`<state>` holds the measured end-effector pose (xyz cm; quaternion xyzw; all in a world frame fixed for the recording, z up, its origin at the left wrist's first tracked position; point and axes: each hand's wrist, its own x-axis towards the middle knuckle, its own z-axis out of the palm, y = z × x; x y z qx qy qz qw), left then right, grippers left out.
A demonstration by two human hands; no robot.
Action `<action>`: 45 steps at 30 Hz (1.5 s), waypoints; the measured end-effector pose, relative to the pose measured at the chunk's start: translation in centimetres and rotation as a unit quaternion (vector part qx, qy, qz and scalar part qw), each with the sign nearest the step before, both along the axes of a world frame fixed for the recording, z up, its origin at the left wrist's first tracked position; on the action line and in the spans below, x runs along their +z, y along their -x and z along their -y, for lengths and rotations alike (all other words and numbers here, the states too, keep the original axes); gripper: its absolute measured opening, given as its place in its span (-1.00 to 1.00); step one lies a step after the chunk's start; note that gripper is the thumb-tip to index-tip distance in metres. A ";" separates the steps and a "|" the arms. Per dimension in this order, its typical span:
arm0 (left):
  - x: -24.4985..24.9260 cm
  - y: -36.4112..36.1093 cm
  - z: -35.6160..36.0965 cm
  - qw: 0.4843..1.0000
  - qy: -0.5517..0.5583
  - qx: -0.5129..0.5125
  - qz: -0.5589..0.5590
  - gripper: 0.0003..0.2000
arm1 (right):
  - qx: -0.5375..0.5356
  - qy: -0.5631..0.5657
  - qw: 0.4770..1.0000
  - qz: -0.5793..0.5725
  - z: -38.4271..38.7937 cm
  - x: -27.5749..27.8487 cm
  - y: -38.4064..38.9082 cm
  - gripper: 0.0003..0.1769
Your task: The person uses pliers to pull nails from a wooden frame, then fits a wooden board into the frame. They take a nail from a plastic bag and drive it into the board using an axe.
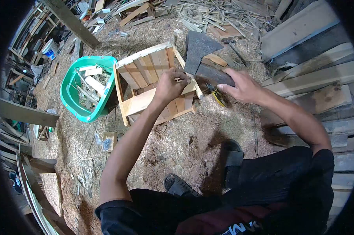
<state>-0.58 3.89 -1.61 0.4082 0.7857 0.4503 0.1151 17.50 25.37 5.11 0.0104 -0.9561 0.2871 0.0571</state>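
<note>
Nearest are the person's black shirt (145, 213), with white lettering on a dark red patch, and dark trousers (271, 174). Beyond them a left sandal (181, 185) and a right sandal (234, 152) stand on a floor (208, 131) strewn with sawdust and shavings. Off to the left, a small wooden block (110, 140) lies beside a clear plastic bag (106, 144).

Farther out, yellow-handled pliers (217, 97) lie on the floor, near the thumb of the right hand (243, 87). That hand has its thumb and forefinger spread at the end of a dark block (214, 74); how firmly they press on it cannot be told. The left hand (172, 85) is over the right end of a wooden crate (139, 102), its fingers curled and drawn narrow; whether they pinch something small is hidden. The crate, made of slats, lies tilted on the floor ahead of the person.

Just left of the crate is a green tub (91, 116) with wood offcuts (94, 84) inside. Past the dark block is a flat dark grey piece (198, 51). Stacked boards (314, 88) line the right side. Farthest off are a wooden post (73, 23), a white bucket (50, 49) at upper left, and a heap of thin wood strips (224, 15).
</note>
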 end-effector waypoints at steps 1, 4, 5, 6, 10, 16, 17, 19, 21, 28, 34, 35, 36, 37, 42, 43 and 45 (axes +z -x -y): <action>0.4 -0.1 0.1 1.000 0.003 -0.002 0.000 -0.85 | 0.006 -0.015 1.000 -0.011 -0.4 0.0 0.2 -0.47; 0.9 -0.3 0.0 0.999 0.038 0.010 0.005 -0.86 | 0.043 -0.054 0.997 -0.044 -1.2 0.1 0.2 -0.48; 0.8 -0.2 -0.1 1.000 0.031 0.003 -0.005 -0.86 | 0.050 -0.057 0.997 -0.026 -1.2 0.2 0.2 -0.48; 0.7 0.0 -0.1 1.000 0.024 -0.004 -0.016 -0.85 | 0.057 -0.061 0.996 -0.009 -1.1 0.4 0.3 -0.48; 0.8 0.0 0.1 1.000 0.028 -0.003 0.003 -0.85 | 0.031 -0.023 0.998 0.045 -0.3 1.7 0.4 -0.54; 0.5 0.2 -0.1 1.000 0.029 -0.001 -0.007 -0.85 | 0.042 -0.056 0.997 0.039 -0.6 1.3 0.6 -0.51; 0.3 0.2 -0.1 1.000 0.023 0.001 0.003 -0.85 | 0.045 -0.054 0.997 0.026 -0.7 1.1 0.6 -0.50; 0.4 -0.1 -0.2 1.000 0.010 0.005 0.023 -0.84 | 0.052 -0.049 0.997 0.001 -0.8 0.9 0.5 -0.48; 0.9 0.0 -0.2 0.999 0.038 0.014 0.023 -0.84 | 0.036 -0.047 0.998 0.001 -0.8 1.5 0.7 -0.48; 0.6 0.0 0.1 0.999 0.035 0.001 0.007 -0.83 | 0.020 -0.057 0.996 -0.061 -0.4 0.2 0.9 -0.49; -0.2 -0.5 0.1 1.000 0.012 0.007 0.023 -0.84 | -0.017 0.051 0.998 -0.026 0.6 -0.4 1.5 -0.50; -0.1 -0.6 0.0 1.000 0.012 0.009 0.024 -0.84 | -0.008 0.059 0.997 -0.053 0.6 -0.8 1.7 -0.50; -0.1 -0.5 0.0 1.000 0.012 0.011 0.025 -0.84 | -0.010 0.062 0.997 -0.044 0.6 -0.8 1.8 -0.50; -0.2 -0.5 0.0 0.999 0.013 0.014 0.026 -0.84 | -0.013 0.066 0.997 -0.035 0.6 -0.9 1.8 -0.49; -0.4 -0.2 -0.4 0.998 -0.004 0.014 0.062 -0.81 | -0.006 0.074 0.997 -0.038 0.1 -2.9 1.7 -0.49; -0.4 -0.2 -0.5 0.997 0.008 0.031 0.064 -0.81 | -0.012 0.068 0.997 -0.023 0.1 -2.9 1.7 -0.49; -0.4 -0.4 -0.6 0.999 0.003 0.022 0.031 -0.80 | -0.022 0.068 0.997 -0.002 0.3 -2.8 1.7 -0.50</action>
